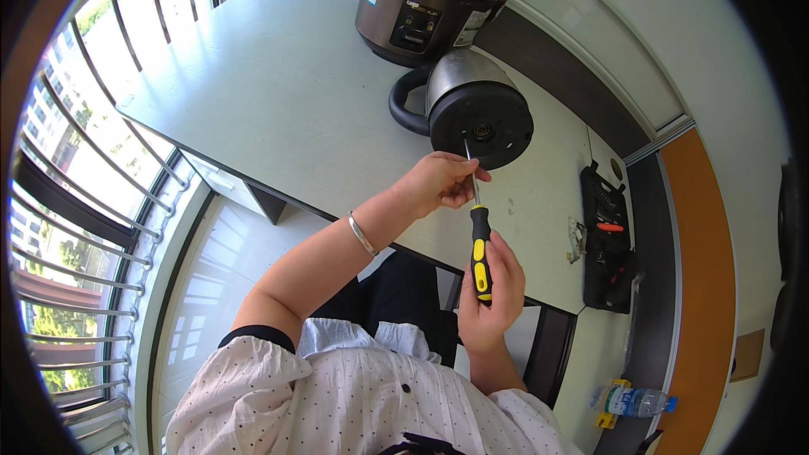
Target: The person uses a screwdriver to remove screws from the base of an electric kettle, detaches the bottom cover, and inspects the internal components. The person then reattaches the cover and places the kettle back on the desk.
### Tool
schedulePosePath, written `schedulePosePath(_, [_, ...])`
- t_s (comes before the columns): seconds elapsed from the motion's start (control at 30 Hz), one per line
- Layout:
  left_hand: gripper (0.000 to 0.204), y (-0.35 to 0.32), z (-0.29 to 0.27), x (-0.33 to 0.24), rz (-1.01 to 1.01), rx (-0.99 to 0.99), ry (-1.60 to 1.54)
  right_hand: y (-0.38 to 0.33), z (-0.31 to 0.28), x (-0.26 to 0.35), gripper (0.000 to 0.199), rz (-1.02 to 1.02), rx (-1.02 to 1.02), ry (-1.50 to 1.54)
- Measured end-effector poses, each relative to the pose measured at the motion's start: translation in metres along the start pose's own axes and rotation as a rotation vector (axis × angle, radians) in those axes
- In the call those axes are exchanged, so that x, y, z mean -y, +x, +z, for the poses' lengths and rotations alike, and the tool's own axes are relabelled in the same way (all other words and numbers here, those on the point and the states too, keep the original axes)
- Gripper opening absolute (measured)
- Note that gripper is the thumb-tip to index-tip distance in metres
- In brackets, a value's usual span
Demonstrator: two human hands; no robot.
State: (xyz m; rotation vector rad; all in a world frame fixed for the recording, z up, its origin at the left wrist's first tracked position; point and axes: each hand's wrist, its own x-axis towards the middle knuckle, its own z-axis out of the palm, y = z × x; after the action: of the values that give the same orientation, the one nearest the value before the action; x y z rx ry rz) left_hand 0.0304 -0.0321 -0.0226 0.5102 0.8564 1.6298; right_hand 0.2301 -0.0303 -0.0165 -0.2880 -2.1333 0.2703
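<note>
Our right hand (489,291) gripped a yellow-and-black screwdriver (479,240); our left hand (442,181) pinched its shaft. Its tip met the base of a kettle (472,105) lying sideways on the table (278,93). The base was still attached.

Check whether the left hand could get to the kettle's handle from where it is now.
Probably yes. The left hand pinches the screwdriver shaft just short of the kettle, which lies on its side; its black handle curves out on the left with only bare table between.
</note>
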Motion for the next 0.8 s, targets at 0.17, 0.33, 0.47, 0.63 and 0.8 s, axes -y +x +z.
schedulePosePath(0.17, [0.032, -0.0012, -0.0004, -0.0009, 0.025, -0.053, 0.048, 0.0036, -0.0035, 0.0017, 0.045, -0.043, 0.049, -0.066])
schedulePosePath(0.33, [0.031, -0.0058, 0.0055, -0.0067, 0.023, -0.147, 0.162, 0.0069, -0.0073, 0.0048, 0.046, -0.076, 0.112, -0.121])
schedulePosePath(0.47, [0.031, -0.0045, 0.0031, -0.0048, 0.039, -0.138, 0.145, 0.0086, -0.0056, 0.0062, 0.046, -0.071, 0.112, -0.106])
schedulePosePath(0.63, [0.030, -0.0043, 0.0040, -0.0041, 0.041, -0.132, 0.118, 0.0047, -0.0004, 0.0027, 0.049, -0.010, 0.056, -0.020])
schedulePosePath(0.8, [0.028, -0.0045, 0.0043, -0.0007, 0.027, -0.151, 0.047, 0.0020, 0.0002, 0.0023, 0.050, 0.060, 0.092, 0.157])
